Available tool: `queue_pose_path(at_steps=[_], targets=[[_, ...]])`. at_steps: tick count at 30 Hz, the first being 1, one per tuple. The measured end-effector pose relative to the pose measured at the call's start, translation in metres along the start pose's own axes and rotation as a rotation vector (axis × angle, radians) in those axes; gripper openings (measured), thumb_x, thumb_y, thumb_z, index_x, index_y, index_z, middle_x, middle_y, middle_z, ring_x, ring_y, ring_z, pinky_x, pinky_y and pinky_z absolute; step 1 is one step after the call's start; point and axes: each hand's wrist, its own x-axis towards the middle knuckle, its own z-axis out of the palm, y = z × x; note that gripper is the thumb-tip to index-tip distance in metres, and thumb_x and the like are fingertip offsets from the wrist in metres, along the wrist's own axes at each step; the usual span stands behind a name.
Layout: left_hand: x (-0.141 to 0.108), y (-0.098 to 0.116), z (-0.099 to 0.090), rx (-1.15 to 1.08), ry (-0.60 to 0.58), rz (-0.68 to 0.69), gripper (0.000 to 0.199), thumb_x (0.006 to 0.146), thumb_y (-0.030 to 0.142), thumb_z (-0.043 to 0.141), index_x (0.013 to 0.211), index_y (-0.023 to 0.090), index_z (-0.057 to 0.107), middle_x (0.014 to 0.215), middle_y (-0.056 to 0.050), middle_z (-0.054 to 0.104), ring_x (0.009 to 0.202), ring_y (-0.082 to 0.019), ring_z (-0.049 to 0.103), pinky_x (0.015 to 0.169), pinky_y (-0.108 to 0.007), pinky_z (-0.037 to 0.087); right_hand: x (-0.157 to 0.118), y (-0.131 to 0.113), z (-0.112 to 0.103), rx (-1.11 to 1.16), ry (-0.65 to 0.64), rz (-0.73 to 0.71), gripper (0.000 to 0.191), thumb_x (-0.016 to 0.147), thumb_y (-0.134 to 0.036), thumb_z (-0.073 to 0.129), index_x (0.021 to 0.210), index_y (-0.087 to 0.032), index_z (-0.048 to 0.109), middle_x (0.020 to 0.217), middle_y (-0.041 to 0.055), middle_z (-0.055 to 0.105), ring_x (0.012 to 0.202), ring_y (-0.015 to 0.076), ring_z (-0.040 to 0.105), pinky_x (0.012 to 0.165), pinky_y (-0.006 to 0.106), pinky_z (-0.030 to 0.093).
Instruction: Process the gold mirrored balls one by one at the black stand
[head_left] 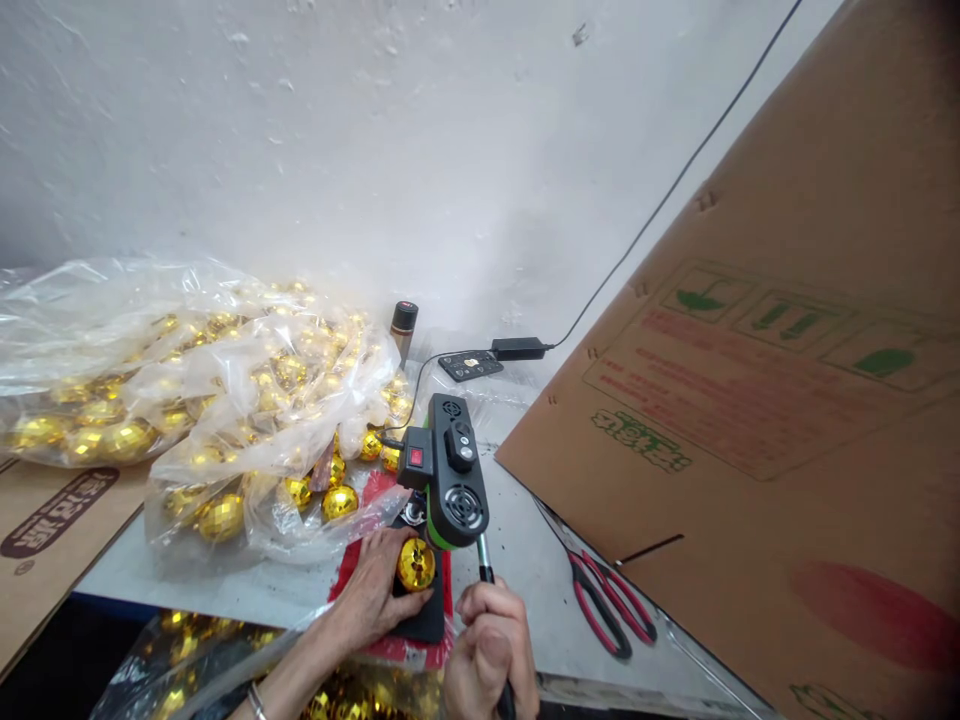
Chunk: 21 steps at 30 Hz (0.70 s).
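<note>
My left hand (375, 590) is closed round the side of a gold faceted ball (416, 564), which rests on the black base of a small device (457, 470). The device has a dark head with round vents, a red switch and a green edge. My right hand (491, 645) is wrapped round the black grip of a lever (484, 560) on the device's right side. A red sheet (448, 590) lies under the base. Several more gold balls (340, 502) lie just left of the device, by the mouth of a clear plastic bag (247, 430).
Red-handled scissors (611, 600) lie right of my right hand, beside a large cardboard box (750, 400). Behind the device are a dark phone-like slab (471, 365), a power adapter (519, 348) with a cable, and a black-capped bottle (403, 325).
</note>
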Motion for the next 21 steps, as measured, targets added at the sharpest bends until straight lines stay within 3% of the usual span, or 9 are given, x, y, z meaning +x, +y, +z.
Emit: queue_pose_path(at_steps=[12,21], targets=[[0.003,-0.003,0.003,0.026,0.022,0.014,0.059,0.081,0.028,0.079,0.137,0.021,0.061,0.129,-0.014,0.07,0.121,-0.038,0.062,0.108,-0.056,0.049,-0.003,0.0,0.011,0.076,0.077,0.1,0.044,0.11,-0.03,0.046,0.067,-0.022,0.048,0.07,-0.0046,0.054,0.061,0.0119,0.051,0.077,0.033,0.047],[0.005,-0.003,0.006,0.046,0.035,0.038,0.063,0.082,0.029,0.08,0.141,0.02,0.059,0.131,-0.016,0.07,0.121,-0.038,0.062,0.107,-0.056,0.05,-0.01,0.009,0.011,0.1,0.061,0.07,0.043,0.111,-0.03,0.047,0.069,-0.021,0.052,0.072,-0.0031,0.057,0.062,0.0115,0.057,0.065,0.028,0.05]])
